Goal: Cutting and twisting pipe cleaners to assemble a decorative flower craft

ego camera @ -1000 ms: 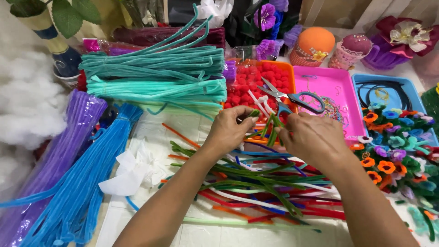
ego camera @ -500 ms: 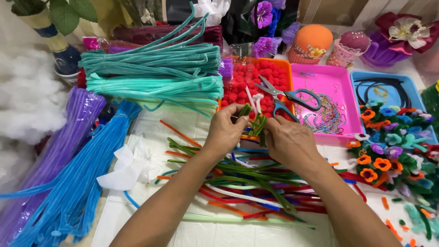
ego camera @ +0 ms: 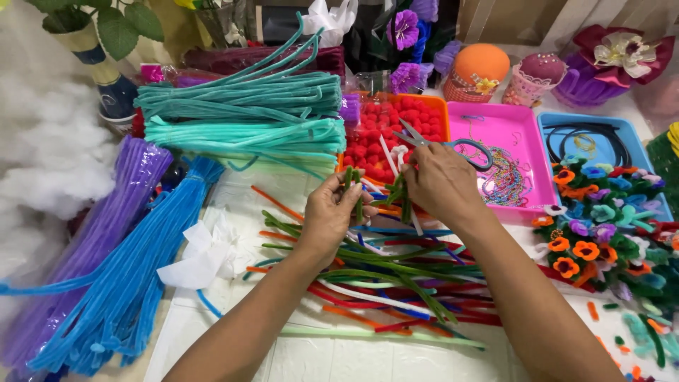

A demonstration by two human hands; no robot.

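Over a heap of loose pipe cleaners (ego camera: 396, 272) in green, red, blue and white, my left hand (ego camera: 331, 212) pinches one end of a short green pipe cleaner piece (ego camera: 353, 185). My right hand (ego camera: 438, 185) grips another part of the green pipe cleaner (ego camera: 397, 192), bent between the fingers. The hands are close together, just in front of an orange tray (ego camera: 440, 106) full of red pompoms. Grey-handled scissors (ego camera: 453, 145) lie across the trays right behind my right hand.
Bundles of teal (ego camera: 240, 106), purple (ego camera: 92, 240) and blue (ego camera: 134, 283) pipe cleaners lie at the left. A pink tray (ego camera: 523, 127) with beads and a blue tray (ego camera: 636, 141) stand at the right. Finished small pipe-cleaner flowers (ego camera: 601, 240) pile at the right; white fluff (ego camera: 35, 177) far left.
Both hands have shifted slightly left and up with the green pipe cleaner; the hands have drawn a little apart, bending it between them.
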